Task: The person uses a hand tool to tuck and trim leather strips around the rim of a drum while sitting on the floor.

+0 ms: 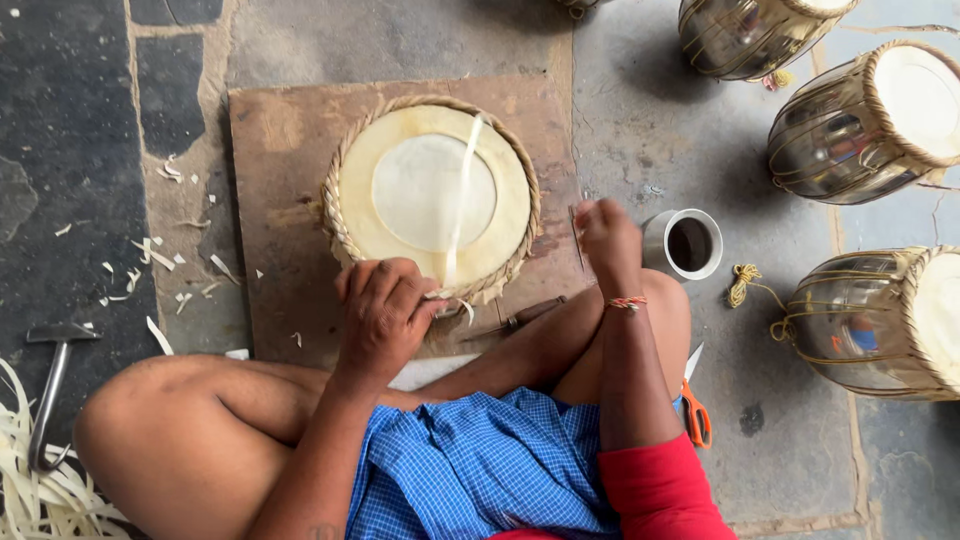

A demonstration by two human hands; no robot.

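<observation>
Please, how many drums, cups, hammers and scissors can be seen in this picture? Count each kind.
Drums: 4 — one drum on the board under the left hand, three metal drums at the right
Cup: 1
Hammer: 1
Scissors: 1
Total: 7

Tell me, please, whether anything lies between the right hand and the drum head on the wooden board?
Nothing visible does. The right hand, holding a thin tool, is just beside the braided rim of the drum head, with only bare wooden board between. The left hand already rests on the near rim.
</observation>
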